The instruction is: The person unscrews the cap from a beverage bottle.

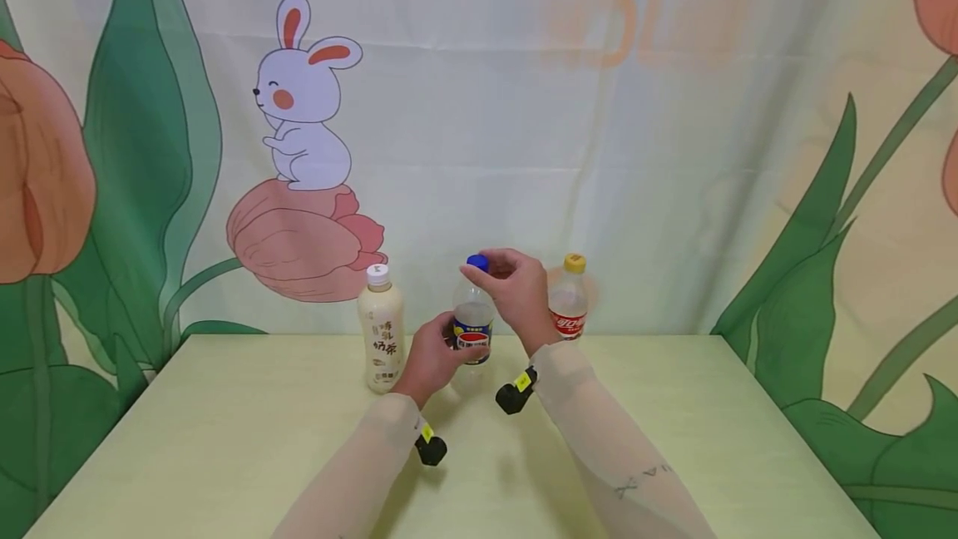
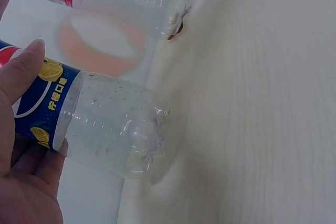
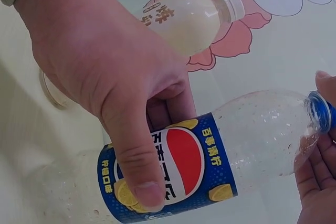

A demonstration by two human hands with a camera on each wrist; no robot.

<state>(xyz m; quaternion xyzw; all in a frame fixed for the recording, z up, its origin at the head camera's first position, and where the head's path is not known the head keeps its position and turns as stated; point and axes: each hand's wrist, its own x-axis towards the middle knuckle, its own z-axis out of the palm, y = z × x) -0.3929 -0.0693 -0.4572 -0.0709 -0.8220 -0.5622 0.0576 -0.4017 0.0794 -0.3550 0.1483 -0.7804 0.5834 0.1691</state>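
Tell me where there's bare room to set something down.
The table is bare from right sleeve to right edge, and from left edge to left sleeve and white-capped bottle. The back middle is crowded: left hand and right hand on the blue-capped bottle, yellow-capped bottle beside.

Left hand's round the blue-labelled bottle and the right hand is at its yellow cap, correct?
Not quite: the cap is blue, as the head view shows. The left hand does grip the blue-labelled bottle, with the right hand at that cap.
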